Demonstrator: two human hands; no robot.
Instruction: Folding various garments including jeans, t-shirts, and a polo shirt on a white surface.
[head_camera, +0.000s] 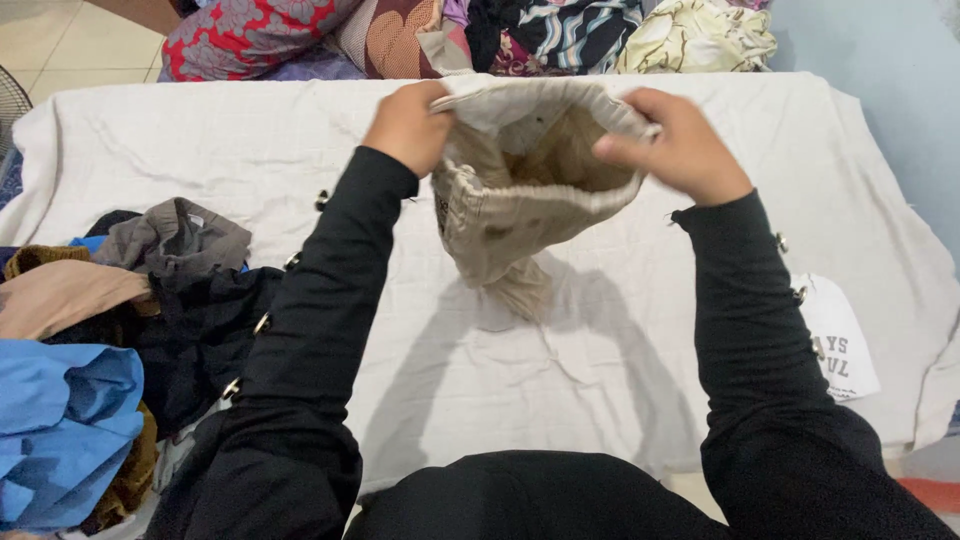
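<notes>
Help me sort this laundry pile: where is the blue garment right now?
In the head view the blue garment lies at the lower left, on the clothes heap beside the person's left sleeve, below a tan piece.

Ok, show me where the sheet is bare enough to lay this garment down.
Bare: the white sheet under the beige garment, and its far left stretch. Crowded: clothes pile at left, cushions behind.
</notes>
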